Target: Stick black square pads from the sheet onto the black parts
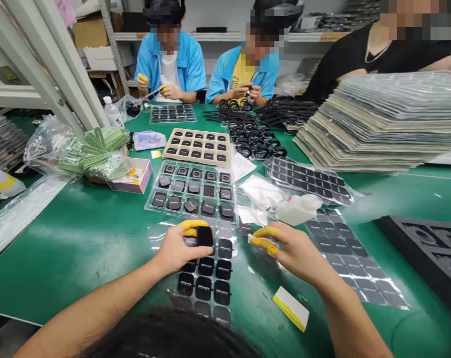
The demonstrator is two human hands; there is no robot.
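L grip holds 1 blk square; R grip pinches 1 wht bit; bare tabletop L of both.

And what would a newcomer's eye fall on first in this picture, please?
Probably the tall pale stack at the upper right of the green table. Near the middle, yellow finger covers stand out, and the left hand holds a small black square piece. At the left, a fanned bundle of pale green strips lies partly in clear plastic.
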